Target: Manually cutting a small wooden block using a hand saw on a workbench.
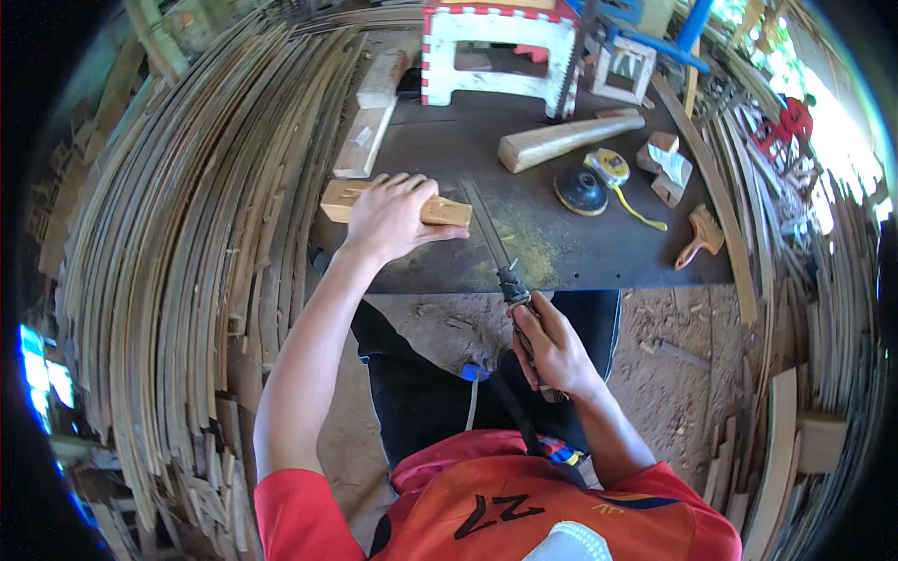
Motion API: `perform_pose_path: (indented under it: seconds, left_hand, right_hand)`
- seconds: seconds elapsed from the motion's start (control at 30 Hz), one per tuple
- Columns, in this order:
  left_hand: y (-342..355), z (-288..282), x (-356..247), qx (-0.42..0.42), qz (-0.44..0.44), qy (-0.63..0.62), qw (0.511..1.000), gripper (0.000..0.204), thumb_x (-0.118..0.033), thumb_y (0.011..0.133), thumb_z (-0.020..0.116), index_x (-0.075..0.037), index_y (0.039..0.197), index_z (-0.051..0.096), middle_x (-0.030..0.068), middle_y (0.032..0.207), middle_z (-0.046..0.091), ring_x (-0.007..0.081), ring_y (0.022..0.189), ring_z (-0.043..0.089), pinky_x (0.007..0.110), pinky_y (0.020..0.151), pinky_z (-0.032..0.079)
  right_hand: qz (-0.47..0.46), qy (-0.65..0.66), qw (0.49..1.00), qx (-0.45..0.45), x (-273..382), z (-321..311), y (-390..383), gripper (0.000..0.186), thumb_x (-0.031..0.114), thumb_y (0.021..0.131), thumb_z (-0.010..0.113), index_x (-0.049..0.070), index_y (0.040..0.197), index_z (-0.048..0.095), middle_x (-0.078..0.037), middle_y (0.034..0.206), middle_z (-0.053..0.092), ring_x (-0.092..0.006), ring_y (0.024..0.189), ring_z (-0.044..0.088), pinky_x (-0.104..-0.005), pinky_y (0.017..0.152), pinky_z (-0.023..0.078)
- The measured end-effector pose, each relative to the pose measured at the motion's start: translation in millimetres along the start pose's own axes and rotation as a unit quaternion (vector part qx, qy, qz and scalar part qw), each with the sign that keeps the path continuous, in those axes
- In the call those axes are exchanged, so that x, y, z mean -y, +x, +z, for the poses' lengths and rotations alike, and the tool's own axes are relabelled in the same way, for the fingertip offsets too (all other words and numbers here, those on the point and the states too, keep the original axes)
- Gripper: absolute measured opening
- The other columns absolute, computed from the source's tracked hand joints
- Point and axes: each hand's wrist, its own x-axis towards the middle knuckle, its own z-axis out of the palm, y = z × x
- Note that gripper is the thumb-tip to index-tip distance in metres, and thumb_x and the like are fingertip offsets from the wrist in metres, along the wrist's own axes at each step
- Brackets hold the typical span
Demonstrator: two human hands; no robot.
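My left hand (391, 215) is closed over a short wooden block (447, 212), which it presses on the dark tabletop (421, 271) near the front left. The block's right end shows past my fingers and its left end sticks out beyond the wrist side. In my right hand (556, 344) is the dark, wrapped handle of a hand tool with a long narrow metal blade (488, 224). Whether it is a saw or a file I cannot tell. Its blade points away over the table, just right of the block and apart from it. Yellowish dust (524, 245) lies around the blade.
On the table's right lie a shaped wooden piece (561, 141), a tape measure (608, 167), a black round object (580, 193), wood blocks (666, 170) and a brush (701, 237). A white-and-red stool (500, 84) stands behind. Long wood strips (196, 224) flank both sides.
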Motion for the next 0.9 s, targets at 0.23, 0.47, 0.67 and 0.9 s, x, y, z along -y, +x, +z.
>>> perform_pose_path:
  seconds: [0.23, 0.47, 0.67, 0.9]
  left_hand:
    - [3, 6, -1, -0.037, 0.051, -0.015, 0.998, 0.066, -0.072, 0.076, 0.077, -0.009, 0.095, 0.065, 0.0079, 0.094, 0.07, 0.0308, 0.093, 0.071, 0.042, 0.078, 0.055]
    - [3, 12, -2, -0.058, 0.065, -0.031, 0.996, 0.066, -0.07, 0.076, 0.078, -0.009, 0.095, 0.065, 0.0088, 0.088, 0.07, 0.0321, 0.089, 0.07, 0.043, 0.074, 0.054]
    - [7, 12, -1, -0.045, 0.067, -0.031, 0.996, 0.064, -0.069, 0.074, 0.08, -0.01, 0.093, 0.065, 0.0073, 0.086, 0.069, 0.0301, 0.086, 0.069, 0.042, 0.072, 0.054]
    - [1, 14, 3, -0.056, 0.086, -0.055, 0.993, 0.067, -0.068, 0.072, 0.081, -0.008, 0.095, 0.066, 0.0095, 0.087, 0.069, 0.0323, 0.086, 0.07, 0.042, 0.074, 0.053]
  right_hand:
    - [-0.071, -0.042, 0.996, -0.012, -18, -4, -1, 0.022, 0.022, 0.112, 0.047, 0.002, 0.104, 0.046, -0.007, 0.058, 0.052, -0.021, 0.039, 0.054, -0.0383, 0.039, 0.043]
    - [0.007, 0.016, 0.999, 0.034, -3, -10, 16, 0.028, 0.027, 0.113, 0.045, 0.0, 0.104, 0.045, -0.009, 0.057, 0.054, -0.0218, 0.042, 0.06, -0.0386, 0.04, 0.047]
    - [0.002, 0.027, 0.999, 0.043, 0, -9, 28, 0.034, 0.031, 0.114, 0.042, 0.0, 0.103, 0.046, -0.007, 0.059, 0.054, -0.0203, 0.041, 0.059, -0.0359, 0.038, 0.048]
    - [0.044, 0.048, 0.994, 0.083, 11, -16, 38, 0.032, 0.032, 0.115, 0.041, 0.003, 0.104, 0.049, -0.002, 0.062, 0.051, -0.0126, 0.039, 0.052, -0.0296, 0.036, 0.045]
